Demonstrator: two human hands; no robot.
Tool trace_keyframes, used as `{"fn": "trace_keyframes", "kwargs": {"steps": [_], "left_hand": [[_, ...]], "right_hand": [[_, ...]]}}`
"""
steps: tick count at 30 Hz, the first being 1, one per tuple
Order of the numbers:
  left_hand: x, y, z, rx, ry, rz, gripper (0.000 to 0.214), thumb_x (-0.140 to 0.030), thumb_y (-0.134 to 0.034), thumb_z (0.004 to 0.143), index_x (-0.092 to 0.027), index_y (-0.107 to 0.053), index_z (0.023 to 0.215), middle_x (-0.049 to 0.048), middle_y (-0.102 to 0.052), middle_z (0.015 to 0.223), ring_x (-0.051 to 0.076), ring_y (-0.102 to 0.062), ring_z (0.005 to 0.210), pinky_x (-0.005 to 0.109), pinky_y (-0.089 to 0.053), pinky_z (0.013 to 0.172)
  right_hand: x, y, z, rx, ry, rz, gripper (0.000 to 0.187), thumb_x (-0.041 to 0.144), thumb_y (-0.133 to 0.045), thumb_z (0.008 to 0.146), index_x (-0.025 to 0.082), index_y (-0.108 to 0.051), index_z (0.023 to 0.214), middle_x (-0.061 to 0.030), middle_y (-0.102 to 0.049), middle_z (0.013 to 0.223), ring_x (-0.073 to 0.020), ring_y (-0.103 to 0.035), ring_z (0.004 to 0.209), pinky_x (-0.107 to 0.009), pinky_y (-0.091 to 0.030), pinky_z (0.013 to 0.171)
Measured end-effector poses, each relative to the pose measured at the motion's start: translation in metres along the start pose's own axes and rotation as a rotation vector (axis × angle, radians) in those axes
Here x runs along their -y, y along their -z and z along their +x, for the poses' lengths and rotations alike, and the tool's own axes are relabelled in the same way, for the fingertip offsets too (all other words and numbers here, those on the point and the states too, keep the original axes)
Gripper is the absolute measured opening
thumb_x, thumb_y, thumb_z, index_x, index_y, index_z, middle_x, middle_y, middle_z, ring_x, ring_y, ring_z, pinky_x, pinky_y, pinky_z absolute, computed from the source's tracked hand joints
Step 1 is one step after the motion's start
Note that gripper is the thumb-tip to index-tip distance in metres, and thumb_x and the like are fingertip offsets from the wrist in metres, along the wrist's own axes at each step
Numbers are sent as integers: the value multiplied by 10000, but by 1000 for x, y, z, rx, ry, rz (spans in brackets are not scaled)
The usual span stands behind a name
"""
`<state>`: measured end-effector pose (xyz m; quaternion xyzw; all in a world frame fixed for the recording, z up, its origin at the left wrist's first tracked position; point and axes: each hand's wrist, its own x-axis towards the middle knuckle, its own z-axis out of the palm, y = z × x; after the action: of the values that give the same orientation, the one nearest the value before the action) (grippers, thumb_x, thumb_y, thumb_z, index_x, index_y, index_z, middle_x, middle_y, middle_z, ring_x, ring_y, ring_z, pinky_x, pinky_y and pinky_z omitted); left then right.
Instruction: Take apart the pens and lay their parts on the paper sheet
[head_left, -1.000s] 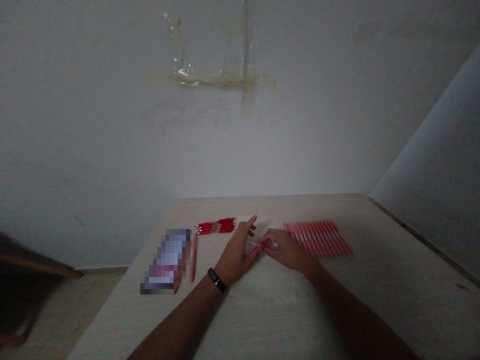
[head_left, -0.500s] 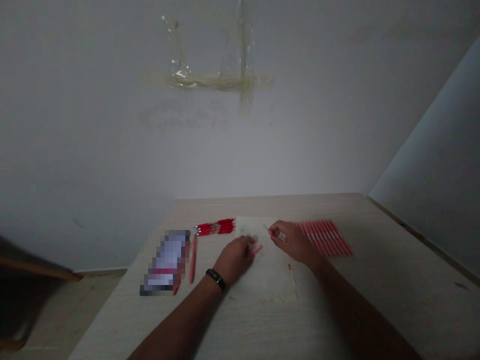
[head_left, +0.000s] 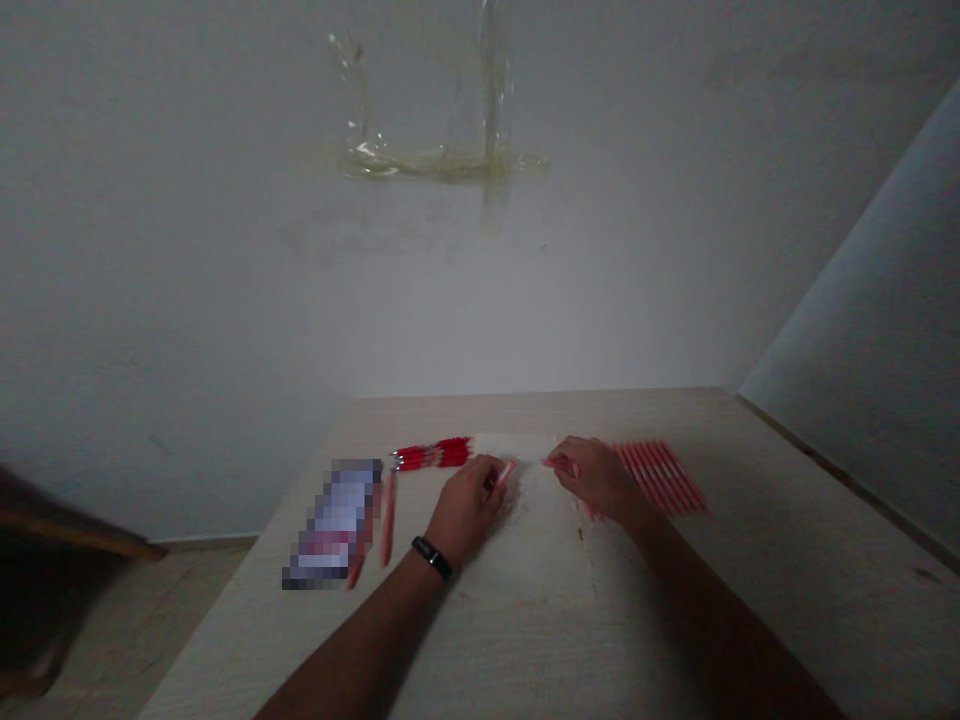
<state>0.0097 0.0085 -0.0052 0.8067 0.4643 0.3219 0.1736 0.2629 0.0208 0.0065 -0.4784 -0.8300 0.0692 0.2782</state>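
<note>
Head view: left hand [head_left: 466,510] narrowly pinches pink pen barrel [head_left: 505,474], right hand [head_left: 596,480] pinches slim pink piece [head_left: 556,463]
Red pens [head_left: 431,453] lie grouped left; pink pens [head_left: 660,477] still rowed right, unhandled

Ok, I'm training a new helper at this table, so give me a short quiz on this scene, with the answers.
1. Which wrist wears the black wristband?
2. True or false: the red pens lie to the right of the row of pink pens.
3. What does the right hand pinch? A) a pink pen part B) scissors C) a ruler

Key: 1. The wrist of the left hand. 2. False. 3. A.
</note>
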Motion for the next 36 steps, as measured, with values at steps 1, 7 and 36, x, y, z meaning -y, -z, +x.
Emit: {"fn": "trace_keyframes", "kwargs": {"steps": [1,7,36], "left_hand": [[-1,0,0,1,-3,0,130,-208,-558,892,-194,-620,1005,34,-657,901,176,-599,805,283,-443,710],[0,2,0,5,-29,56,157,-174,-579,880,-188,-660,1014,51,-645,901,193,-583,826,298,-440,738],[1,0,-2,65,-110,28,195,-187,-561,938,-225,-729,1030,66,-630,911,203,-573,865,295,-438,739]], "right_hand": [[0,-1,0,4,7,-16,162,81,-612,806,192,-683,902,-19,-679,846,-169,-614,793,-292,-388,750],[-9,0,-1,-2,66,-38,214,67,-636,804,200,-715,953,-30,-652,884,-179,-595,838,-302,-390,769],[8,-13,-5,57,86,209,257,315,-449,1035,210,-683,1048,-57,-711,976,-198,-634,935,-356,-444,878]]}}
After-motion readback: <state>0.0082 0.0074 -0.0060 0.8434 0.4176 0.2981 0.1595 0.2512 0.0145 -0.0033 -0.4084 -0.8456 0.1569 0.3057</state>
